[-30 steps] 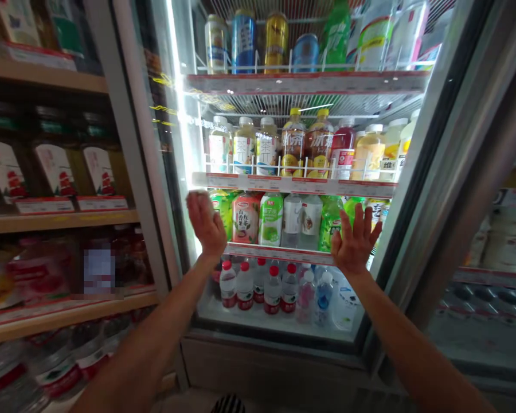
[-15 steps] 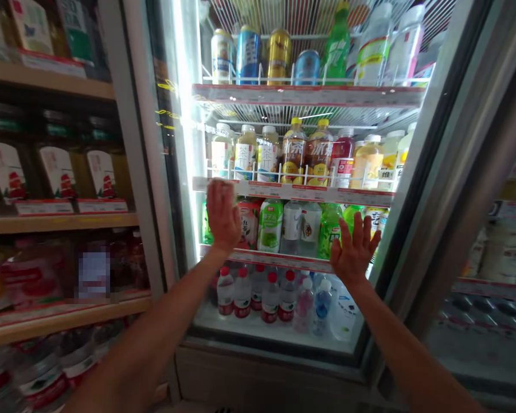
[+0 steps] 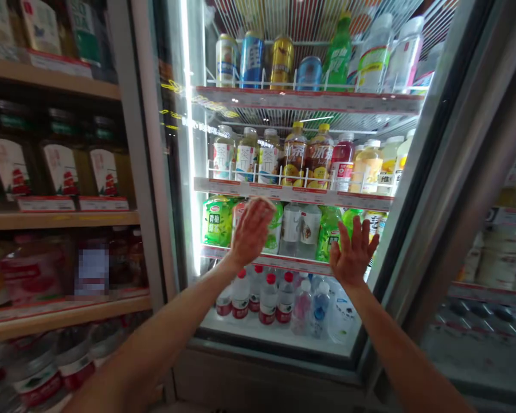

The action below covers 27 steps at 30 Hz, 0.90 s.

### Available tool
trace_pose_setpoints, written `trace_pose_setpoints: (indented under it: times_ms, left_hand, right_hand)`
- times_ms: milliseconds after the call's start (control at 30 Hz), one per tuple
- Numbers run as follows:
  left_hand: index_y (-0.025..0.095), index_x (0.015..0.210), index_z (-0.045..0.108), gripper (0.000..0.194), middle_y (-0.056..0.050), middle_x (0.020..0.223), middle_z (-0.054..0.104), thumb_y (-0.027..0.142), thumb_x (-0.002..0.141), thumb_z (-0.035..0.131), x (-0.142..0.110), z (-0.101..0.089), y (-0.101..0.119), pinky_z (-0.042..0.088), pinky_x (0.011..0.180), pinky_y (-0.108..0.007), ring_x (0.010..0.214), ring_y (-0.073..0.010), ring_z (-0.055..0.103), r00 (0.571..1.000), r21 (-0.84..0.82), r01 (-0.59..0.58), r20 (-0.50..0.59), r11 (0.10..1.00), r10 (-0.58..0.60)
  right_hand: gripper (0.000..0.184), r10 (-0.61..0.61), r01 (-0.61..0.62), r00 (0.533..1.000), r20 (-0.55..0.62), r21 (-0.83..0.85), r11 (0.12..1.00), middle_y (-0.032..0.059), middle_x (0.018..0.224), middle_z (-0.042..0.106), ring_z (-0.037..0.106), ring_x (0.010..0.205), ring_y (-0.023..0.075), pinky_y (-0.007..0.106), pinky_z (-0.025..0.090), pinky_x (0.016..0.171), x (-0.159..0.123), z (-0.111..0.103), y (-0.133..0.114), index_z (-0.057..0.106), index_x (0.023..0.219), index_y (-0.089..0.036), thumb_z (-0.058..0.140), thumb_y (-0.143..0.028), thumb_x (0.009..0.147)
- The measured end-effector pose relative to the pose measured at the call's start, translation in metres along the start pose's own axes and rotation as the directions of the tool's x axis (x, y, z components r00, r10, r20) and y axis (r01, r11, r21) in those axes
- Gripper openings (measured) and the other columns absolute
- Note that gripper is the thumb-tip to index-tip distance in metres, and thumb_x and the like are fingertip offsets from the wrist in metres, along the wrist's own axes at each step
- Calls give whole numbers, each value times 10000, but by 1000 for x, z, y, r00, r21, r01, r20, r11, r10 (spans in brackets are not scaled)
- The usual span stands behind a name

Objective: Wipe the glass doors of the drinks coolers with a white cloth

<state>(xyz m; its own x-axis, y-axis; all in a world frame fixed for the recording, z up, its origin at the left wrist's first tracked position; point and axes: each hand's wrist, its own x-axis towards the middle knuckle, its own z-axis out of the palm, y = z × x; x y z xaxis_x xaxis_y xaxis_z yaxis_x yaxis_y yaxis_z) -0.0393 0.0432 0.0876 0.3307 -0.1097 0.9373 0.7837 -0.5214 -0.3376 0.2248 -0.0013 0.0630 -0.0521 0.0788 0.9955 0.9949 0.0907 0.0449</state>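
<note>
My left hand lies flat against the glass door, fingers together and stretched upward. A thin pale edge, which looks like a cloth, shows past its fingertips; most of it is hidden beneath the hand. To the right, my right hand is spread on the same glass, holding nothing. Behind the glass, green bottles and clear bottles with pale labels line the shelf at hand height.
Drink cans and yellow-capped tea bottles fill the upper cooler shelves. Red-capped water bottles stand at the bottom. A metal door frame runs along the right. Wooden shelves with bottles are on the left.
My left hand has slid right and slightly down over the glass, uncovering the green bottle at the left. The right hand has stayed in place.
</note>
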Motion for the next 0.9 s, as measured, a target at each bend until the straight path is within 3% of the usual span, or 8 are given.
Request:
trace_pose_setpoints:
  times_ms: [133, 233, 333, 600, 700, 767, 833, 900]
  left_hand:
    - [261, 1266, 435, 453, -20, 1359, 438, 143, 829, 441, -25, 1, 21, 264, 1101, -363, 1322, -163, 283, 919, -103, -333, 187, 937, 347]
    - [258, 1294, 400, 450, -23, 1402, 376, 170, 853, 422, -34, -15, -18, 264, 1101, -371, 1323, -176, 283, 999, 16, -1, 52, 1000, 0]
    - [120, 1401, 149, 561, -142, 1493, 63, 140, 876, 345, -36, -27, -48, 153, 1111, -518, 1375, -266, 37, 942, 69, 312, -149, 948, -299]
    - [277, 1296, 403, 471, -51, 1352, 441, 179, 838, 454, -53, -12, -4, 355, 1042, -405, 1313, -217, 304, 986, -3, -93, 136, 996, 92]
    - [265, 1361, 302, 512, -57, 1435, 312, 208, 866, 420, -63, -26, -35, 302, 1071, -456, 1340, -231, 241, 979, 66, 202, -41, 977, -199]
    - [208, 1404, 190, 539, -78, 1492, 139, 207, 891, 358, -69, -34, -53, 206, 1100, -517, 1369, -261, 114, 890, 75, 425, -214, 902, -402]
    - [170, 1410, 157, 541, -89, 1503, 50, 197, 899, 329, -72, -33, -50, 158, 1110, -530, 1371, -281, 55, 856, 61, 481, -247, 875, -453]
    - [199, 1394, 224, 527, -71, 1498, 110, 200, 886, 366, -71, -24, -27, 220, 1101, -495, 1365, -276, 120, 920, 43, 371, -154, 928, -361]
  right_hand:
    - [504, -9, 9, 1000, 6, 4, 1000, 89, 1458, 280, 194, 1360, 268, 530, 141, 1076, 0, -2, 2, 381, 1326, -249, 438, -286, 826]
    - [505, -9, 9, 1000, 9, 6, 1000, 88, 1459, 276, 192, 1361, 267, 533, 148, 1073, 0, -2, 2, 375, 1329, -253, 436, -279, 828]
    - [497, 5, -5, 1000, -11, 1, 1000, 93, 1453, 291, 201, 1358, 267, 532, 147, 1073, 0, 0, 1, 394, 1317, -243, 442, -268, 823]
    - [510, 8, -8, 1000, -9, 20, 1000, 88, 1458, 280, 209, 1356, 267, 523, 144, 1077, -2, 0, 2, 379, 1328, -255, 452, -269, 824]
    - [502, 7, -7, 1000, 0, 14, 1000, 87, 1458, 282, 203, 1359, 262, 518, 141, 1080, -1, -1, 1, 382, 1326, -251, 446, -268, 828]
    - [499, 13, -13, 1000, 2, 4, 1000, 92, 1457, 282, 205, 1358, 265, 523, 142, 1078, 0, -1, 0, 385, 1323, -245, 438, -262, 828]
    - [499, 12, -12, 1000, -2, -3, 1000, 99, 1456, 280, 206, 1357, 268, 529, 144, 1075, 0, -1, -1, 388, 1321, -237, 437, -254, 825]
    - [499, 6, -6, 1000, -12, -4, 1000, 100, 1455, 283, 200, 1358, 269, 532, 147, 1072, 0, 0, -1, 390, 1318, -234, 441, -253, 822]
